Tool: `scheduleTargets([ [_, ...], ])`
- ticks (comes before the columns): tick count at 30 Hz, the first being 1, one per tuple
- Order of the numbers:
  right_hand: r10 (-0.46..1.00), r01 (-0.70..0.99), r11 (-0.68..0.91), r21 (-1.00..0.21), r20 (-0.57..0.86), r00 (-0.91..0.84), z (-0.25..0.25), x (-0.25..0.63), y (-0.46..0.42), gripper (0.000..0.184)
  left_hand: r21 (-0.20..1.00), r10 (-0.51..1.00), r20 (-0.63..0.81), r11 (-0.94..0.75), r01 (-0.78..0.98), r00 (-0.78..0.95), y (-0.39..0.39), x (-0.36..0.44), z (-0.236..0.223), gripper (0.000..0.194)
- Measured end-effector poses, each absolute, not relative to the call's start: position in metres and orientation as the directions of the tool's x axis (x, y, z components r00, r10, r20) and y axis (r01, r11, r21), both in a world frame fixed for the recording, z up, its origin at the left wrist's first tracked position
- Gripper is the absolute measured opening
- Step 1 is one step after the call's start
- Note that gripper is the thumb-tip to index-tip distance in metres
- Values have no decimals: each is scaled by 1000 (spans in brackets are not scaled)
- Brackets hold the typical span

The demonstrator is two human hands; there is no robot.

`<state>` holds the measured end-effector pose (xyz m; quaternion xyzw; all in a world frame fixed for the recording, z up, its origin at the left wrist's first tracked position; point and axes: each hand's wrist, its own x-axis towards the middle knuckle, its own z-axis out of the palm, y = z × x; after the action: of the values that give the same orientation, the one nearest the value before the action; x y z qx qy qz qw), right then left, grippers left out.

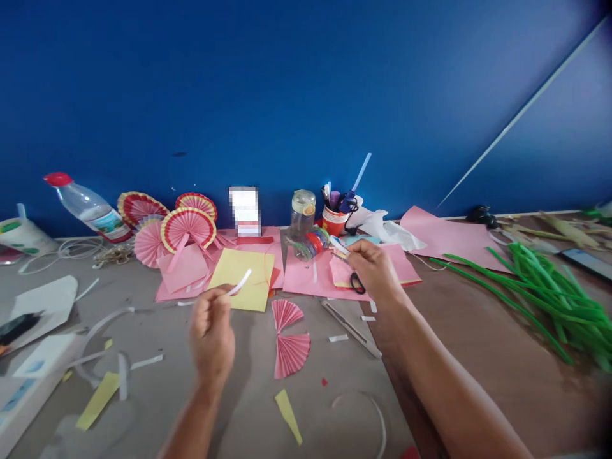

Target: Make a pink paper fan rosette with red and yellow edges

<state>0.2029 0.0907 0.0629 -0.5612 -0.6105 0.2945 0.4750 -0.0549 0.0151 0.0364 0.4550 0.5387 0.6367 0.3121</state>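
Observation:
My left hand [213,331] is closed in a pinch on a short white strip [240,282], held up before the yellow paper square [243,268]. My right hand [375,268], also pinching, has a small white strip [337,245] at its fingertips, partly hidden by the fingers. Just below that hand lie scissors with black handles [357,282], on pink and yellow paper. Between my hands, nearer to me, a pleated pink paper fan [291,356] rests on the grey table, its two parts joined at one side. To its right is a grey utility knife [351,328].
Finished paper fans [189,229] and a tilted plastic bottle [93,207] stand at the back left. A glass jar [303,213], tape rolls [310,244] and a red cup of tools [333,221] are behind. Green stems [540,299] lie right; paper scraps [98,400] left.

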Motion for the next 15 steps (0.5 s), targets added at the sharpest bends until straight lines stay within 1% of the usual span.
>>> scheduleTargets([
  [1, 958, 479, 196, -855, 272, 93, 61, 204, 93, 11, 978, 911, 210, -195, 77, -356, 17, -52, 37, 24],
  [2, 949, 575, 201, -793, 303, 87, 57, 204, 94, 11, 984, 941, 179, -172, 48, -286, 18, -48, 38, 25],
  [4, 936, 764, 232, -602, 352, -6, 49, 198, 94, 16, 986, 981, 158, -162, -29, -110, 18, -39, 39, 27],
  [5, 933, 830, 251, -498, 353, -70, 44, 194, 93, 17, 987, 988, 150, -151, -60, -20, 17, -36, 40, 28],
  [7, 934, 898, 272, -345, 318, -161, 37, 188, 91, 16, 987, 983, 142, -132, -92, 112, 15, -33, 41, 27],
  [8, 935, 910, 278, -308, 304, -182, 36, 187, 90, 17, 988, 980, 134, -120, -99, 150, 14, -34, 41, 27],
  [9, 935, 909, 282, -306, 301, -188, 36, 186, 89, 19, 989, 978, 122, -105, -107, 168, 13, -36, 40, 26],
  [10, 934, 894, 288, -343, 307, -182, 37, 185, 88, 22, 989, 979, 109, -89, -118, 174, 13, -38, 39, 25],
  [13, 926, 740, 345, -577, 336, -170, 47, 183, 84, 26, 988, 984, 74, -50, -145, 160, 14, -43, 33, 26],
  [15, 915, 622, 389, -680, 366, -172, 54, 180, 80, 25, 989, 987, 71, -51, -142, 145, 16, -43, 30, 27],
])
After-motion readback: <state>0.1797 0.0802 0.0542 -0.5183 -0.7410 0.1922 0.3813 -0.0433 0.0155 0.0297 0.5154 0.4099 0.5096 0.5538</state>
